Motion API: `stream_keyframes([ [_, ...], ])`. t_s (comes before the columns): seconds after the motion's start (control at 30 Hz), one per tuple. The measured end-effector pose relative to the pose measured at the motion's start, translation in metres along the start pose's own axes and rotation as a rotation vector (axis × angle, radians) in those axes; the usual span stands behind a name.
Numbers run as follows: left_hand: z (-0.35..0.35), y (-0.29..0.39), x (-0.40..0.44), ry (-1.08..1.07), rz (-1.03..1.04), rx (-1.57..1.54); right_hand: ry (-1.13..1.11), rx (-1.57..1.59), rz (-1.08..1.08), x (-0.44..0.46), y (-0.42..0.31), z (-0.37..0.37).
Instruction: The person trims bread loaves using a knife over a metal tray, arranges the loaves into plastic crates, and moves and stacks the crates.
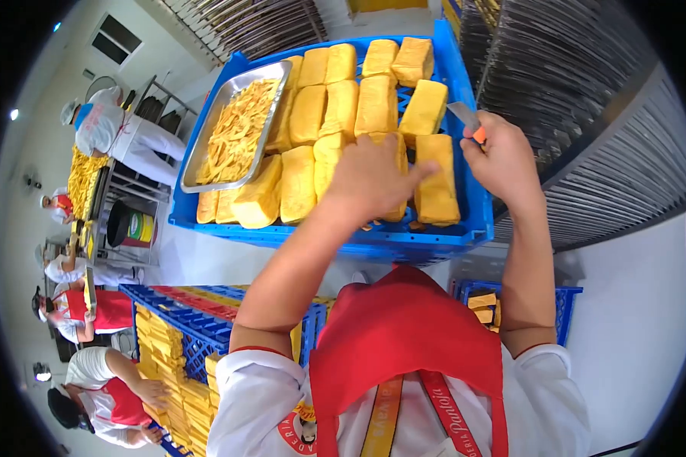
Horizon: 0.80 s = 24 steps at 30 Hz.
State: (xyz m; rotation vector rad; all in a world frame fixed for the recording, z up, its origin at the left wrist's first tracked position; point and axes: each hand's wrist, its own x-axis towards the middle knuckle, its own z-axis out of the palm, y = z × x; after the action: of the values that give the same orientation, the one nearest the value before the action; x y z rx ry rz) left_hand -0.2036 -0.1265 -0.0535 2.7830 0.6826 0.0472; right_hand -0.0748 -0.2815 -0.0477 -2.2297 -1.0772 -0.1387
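Note:
My left hand rests over a yellow bread loaf in the front part of a blue plastic crate. Its fingers are spread, with the thumb pointing right toward the neighbouring loaf. At the crate's right side, my right hand is closed around a knife with a bit of orange showing at the handle. The blade points up and left, apart from the loaves. Several more rectangular loaves fill the crate in rows.
A metal tray of thin yellow strips lies tilted on the crate's left side. Dark racks stand at the right. Stacked crates with bread are below left, near several co-workers. Another blue crate sits beneath my right arm.

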Motion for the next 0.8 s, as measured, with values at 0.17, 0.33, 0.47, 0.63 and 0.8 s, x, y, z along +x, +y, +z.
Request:
stream_keyframes([
  [0.17, 0.011, 0.049, -0.005, -0.036, -0.024, 0.145, 0.072, 0.023, -0.006, -0.002, 0.004, 0.004],
  [0.33, 0.015, 0.046, 0.004, -0.092, -0.088, 0.187, 0.074, 0.082, -0.013, -0.005, 0.001, 0.002],
  [0.47, 0.014, 0.050, 0.007, -0.120, -0.158, 0.188, 0.019, 0.089, 0.072, -0.003, -0.006, 0.000],
  [0.63, -0.004, 0.032, 0.006, -0.172, -0.151, -0.049, -0.028, 0.048, 0.059, -0.001, -0.009, -0.002],
  [0.8, -0.028, 0.001, -0.023, 0.306, 0.159, -0.361, -0.145, 0.186, 0.046, 0.010, -0.017, -0.025],
])
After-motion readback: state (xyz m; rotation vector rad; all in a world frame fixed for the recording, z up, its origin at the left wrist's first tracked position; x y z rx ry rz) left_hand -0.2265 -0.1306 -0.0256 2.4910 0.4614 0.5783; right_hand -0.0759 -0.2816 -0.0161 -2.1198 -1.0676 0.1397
